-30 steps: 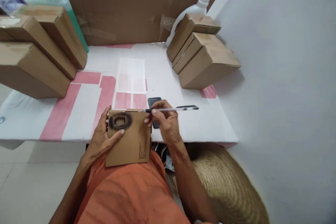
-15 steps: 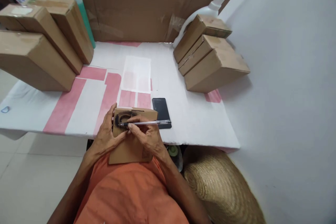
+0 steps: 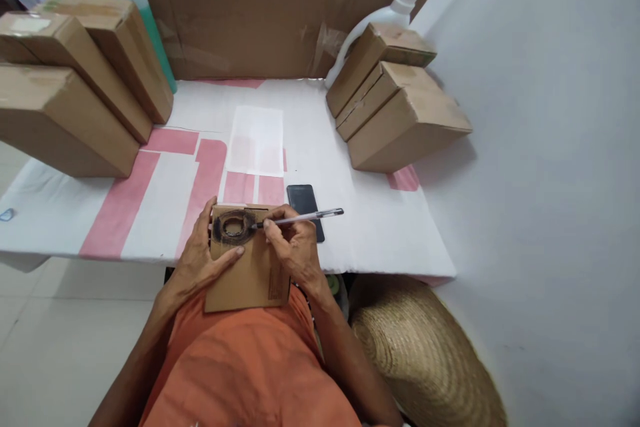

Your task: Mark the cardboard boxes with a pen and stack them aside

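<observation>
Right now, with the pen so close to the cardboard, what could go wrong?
The pen could mark the left hand, whose thumb rests near the dark ring. The cardboard might tilt under pressure, since it reaches past the edge of the table. The right hand might nudge the phone beside it.

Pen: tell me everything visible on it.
The pen is slim, with a clear, plastic-looking barrel and a dark tip end. Gripped in the right hand, it slants, tail rightward and slightly higher, overlapping the phone in view. Its tip is at the dark ring on the cardboard; contact can't be confirmed.
</observation>
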A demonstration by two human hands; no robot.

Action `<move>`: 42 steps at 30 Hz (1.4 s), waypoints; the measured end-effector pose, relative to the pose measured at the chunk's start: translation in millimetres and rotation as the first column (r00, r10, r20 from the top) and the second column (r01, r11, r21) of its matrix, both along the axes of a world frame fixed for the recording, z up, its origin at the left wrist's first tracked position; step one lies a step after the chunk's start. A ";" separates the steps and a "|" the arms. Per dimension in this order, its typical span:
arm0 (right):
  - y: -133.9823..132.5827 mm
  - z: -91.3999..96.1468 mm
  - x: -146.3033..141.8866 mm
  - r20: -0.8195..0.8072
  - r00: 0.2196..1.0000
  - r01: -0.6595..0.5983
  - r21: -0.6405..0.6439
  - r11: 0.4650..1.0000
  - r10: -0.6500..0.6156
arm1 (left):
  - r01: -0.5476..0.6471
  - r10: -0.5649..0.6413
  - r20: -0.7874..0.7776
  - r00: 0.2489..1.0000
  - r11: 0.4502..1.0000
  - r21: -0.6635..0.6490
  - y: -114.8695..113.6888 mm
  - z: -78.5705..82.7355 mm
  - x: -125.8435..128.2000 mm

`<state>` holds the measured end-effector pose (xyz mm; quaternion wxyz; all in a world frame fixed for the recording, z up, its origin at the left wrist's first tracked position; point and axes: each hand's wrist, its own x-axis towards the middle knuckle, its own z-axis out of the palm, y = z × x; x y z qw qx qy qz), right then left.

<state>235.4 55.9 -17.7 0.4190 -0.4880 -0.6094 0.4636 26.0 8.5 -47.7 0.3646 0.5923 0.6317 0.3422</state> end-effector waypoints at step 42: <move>20.9 -25.7 61.8 0.899 0.429 0.354 -0.080 0.932 -0.086 | -0.233 0.264 0.180 0.947 0.956 -0.176 3.2 8.2 -8.7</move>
